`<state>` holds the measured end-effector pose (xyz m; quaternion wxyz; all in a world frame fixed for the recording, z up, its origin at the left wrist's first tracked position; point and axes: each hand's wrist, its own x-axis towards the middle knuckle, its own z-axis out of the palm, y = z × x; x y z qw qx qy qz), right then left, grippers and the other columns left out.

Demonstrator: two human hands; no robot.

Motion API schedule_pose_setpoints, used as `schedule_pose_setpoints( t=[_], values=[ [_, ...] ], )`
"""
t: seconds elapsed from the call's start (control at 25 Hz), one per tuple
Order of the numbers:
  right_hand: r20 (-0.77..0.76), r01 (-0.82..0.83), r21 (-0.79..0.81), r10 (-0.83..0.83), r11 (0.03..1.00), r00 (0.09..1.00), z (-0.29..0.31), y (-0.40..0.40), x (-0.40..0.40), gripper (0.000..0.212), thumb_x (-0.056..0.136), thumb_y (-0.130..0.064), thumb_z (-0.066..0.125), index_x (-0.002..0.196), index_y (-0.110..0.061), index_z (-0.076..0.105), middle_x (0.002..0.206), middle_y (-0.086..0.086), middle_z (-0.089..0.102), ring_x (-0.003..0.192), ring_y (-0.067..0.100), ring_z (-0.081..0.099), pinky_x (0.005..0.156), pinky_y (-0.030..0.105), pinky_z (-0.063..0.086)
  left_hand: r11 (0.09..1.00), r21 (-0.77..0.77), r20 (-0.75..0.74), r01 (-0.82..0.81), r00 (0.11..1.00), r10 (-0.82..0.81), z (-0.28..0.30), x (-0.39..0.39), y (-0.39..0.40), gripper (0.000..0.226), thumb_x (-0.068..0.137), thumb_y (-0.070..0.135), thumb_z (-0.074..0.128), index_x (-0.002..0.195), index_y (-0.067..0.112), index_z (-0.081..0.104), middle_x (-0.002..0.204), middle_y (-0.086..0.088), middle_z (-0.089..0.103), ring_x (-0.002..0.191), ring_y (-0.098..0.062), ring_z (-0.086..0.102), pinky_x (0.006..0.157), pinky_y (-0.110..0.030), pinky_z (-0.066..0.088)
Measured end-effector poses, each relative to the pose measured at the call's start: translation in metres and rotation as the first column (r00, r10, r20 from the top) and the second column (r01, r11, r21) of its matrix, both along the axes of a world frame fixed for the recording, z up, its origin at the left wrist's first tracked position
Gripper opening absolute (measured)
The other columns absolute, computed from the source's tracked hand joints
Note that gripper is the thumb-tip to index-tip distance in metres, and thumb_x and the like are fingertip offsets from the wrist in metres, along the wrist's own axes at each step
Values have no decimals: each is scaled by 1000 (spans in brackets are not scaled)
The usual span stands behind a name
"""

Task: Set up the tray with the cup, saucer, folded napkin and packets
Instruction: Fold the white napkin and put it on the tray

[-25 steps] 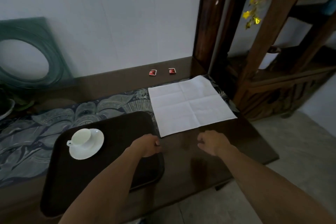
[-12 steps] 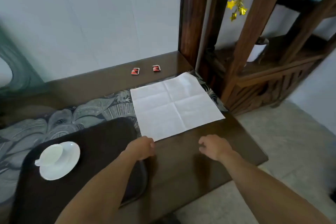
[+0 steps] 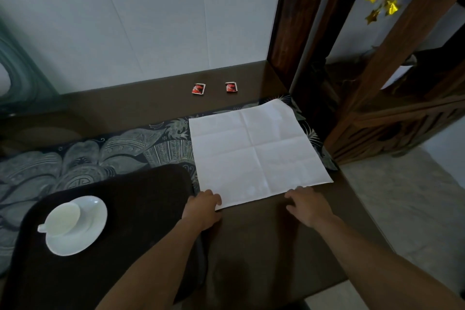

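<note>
Touching napkin edge, curled hands

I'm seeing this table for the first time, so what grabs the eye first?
The white napkin lies spread flat at the table's right end, with the left hand and right hand at its near edge. Left of it, a white cup sits on its saucer on the dark tray. Two red packets lie by the wall.
</note>
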<state>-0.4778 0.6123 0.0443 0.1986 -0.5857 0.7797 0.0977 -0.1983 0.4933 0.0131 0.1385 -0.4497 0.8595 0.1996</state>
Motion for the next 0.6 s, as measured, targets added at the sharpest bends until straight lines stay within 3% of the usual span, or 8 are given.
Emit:
schedule_pose_setpoints(
  t=[0.24,0.4,0.6],
  values=[
    [-87,-140,17,141,990,986,-24,-19,-56,41,97,-32,50,137,-32,43,137,-2,48,122,22,47,97,40,41,994,-100,32,-43,998,47,-9,-8,4,32,90,37,54,120,26,53,120,0,50,114,-21,48,96,-37,35],
    [-81,-208,-29,205,978,975,-38,-16,-91,38,97,-25,50,133,-34,46,130,-4,52,114,18,50,89,36,43,990,-117,77,-79,993,88,-8,-16,8,27,92,33,55,117,23,52,118,0,50,111,-22,50,91,-36,37],
    [-147,-418,-39,408,908,901,-42,-21,-124,42,93,-11,50,131,-27,45,120,0,54,105,22,54,81,35,40,981,-187,257,46,966,3,-1,-32,8,21,94,17,48,114,18,51,113,-4,53,99,-26,57,76,-35,40]
  ],
)
